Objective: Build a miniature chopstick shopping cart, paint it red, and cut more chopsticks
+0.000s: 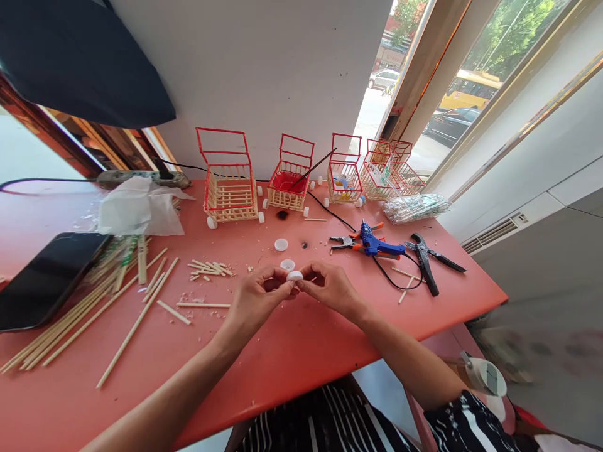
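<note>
Over the front middle of the table, my left hand (264, 290) and my right hand (328, 285) meet, fingertips pinched together on a small white bottle cap (295, 276). Both thumbs press its near side. Just beyond the fingers lies a second white cap (287, 265), hollow side up, and a third white cap (281, 245) rests farther back. To the left of my left hand are a single wooden stick (202, 305) and a pile of short cut sticks (210, 269).
Several miniature stick shopping carts, including a large cart (228, 188), line the wall. A blue glue gun (377, 242), orange-handled pliers (346, 242) and black-handled cutters (426, 263) lie right. Left are long sticks (85, 314), a phone (44, 276) and a plastic bag (139, 204). The table (301, 351) is red.
</note>
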{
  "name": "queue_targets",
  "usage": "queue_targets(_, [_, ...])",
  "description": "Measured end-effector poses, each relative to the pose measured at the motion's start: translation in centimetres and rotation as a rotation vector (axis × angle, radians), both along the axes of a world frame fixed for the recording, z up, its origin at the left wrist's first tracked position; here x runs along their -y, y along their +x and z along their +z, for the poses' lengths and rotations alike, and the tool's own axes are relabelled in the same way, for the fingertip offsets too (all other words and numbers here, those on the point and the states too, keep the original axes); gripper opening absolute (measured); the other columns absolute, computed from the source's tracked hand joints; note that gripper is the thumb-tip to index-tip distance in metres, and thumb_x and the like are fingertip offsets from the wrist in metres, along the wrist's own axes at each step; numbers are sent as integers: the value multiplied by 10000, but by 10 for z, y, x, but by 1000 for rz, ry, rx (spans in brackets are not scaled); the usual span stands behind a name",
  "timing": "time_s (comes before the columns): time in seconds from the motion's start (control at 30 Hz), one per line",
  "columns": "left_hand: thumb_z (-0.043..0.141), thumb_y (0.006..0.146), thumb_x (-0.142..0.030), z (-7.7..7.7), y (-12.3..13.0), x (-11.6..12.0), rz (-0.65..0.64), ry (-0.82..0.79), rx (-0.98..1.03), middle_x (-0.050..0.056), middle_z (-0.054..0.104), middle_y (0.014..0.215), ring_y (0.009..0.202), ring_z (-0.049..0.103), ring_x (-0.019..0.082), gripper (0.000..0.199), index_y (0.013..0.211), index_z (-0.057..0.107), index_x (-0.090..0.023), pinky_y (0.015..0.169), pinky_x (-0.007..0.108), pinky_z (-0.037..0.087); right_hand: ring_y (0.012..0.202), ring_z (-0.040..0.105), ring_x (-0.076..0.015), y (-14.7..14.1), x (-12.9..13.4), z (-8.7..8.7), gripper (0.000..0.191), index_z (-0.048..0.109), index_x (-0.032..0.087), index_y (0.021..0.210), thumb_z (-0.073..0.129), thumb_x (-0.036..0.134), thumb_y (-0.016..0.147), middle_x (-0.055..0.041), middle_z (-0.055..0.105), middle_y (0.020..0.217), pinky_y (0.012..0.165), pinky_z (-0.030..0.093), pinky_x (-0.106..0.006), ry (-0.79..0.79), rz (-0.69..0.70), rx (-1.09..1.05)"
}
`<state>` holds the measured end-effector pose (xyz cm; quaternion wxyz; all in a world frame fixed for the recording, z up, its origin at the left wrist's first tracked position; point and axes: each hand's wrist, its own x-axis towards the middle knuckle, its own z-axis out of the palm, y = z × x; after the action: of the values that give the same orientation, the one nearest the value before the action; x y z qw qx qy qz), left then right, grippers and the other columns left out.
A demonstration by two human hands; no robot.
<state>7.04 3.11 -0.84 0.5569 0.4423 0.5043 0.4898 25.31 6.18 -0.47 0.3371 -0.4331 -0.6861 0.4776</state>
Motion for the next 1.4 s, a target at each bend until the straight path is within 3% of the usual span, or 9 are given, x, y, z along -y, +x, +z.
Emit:
queue_targets(0.33, [823, 719, -431, -1, 3, 2, 29, 134, -165, 48, 769, 774, 724, 752, 213, 279, 782, 736, -174, 723, 313, 621, 796, 736, -189, -2, 2, -4, 362, 700, 174, 889, 800, 517, 827, -45, 759, 860, 762, 588, -319, -48, -35, -56])
queue_targets(0.67, [845, 719, -463, 0, 1, 3, 32, 187, -130, 49, 776, 792, 737, 763, 219, 317, 821, 763, -174, 739, 326, 633, 784, 721, -178, -2, 0, 0, 466, 713, 190, 930, 726, 652, 873, -56, 766, 881, 735, 572, -303, 32, -5, -73])
queue_targets(1.07, [915, 619, -505, 5, 1, 2, -32, 37, 6, 57, 791, 757, 744, 788, 255, 435, 811, 723, -166, 747, 377, 669, 798, 707, -176, 6, -5, 1, 402, 734, 199, 941, 791, 583, 836, -27, 765, 890, 743, 568, -301, -50, 53, -60])
queue_targets(1.4, [844, 727, -392, -4, 0, 1, -37, 165, -52, 40, 756, 771, 722, 760, 211, 260, 810, 745, -166, 736, 318, 637, 799, 721, -188, 4, 1, 3, 427, 729, 184, 930, 768, 604, 861, -45, 762, 869, 760, 575, -316, 40, 21, -54])
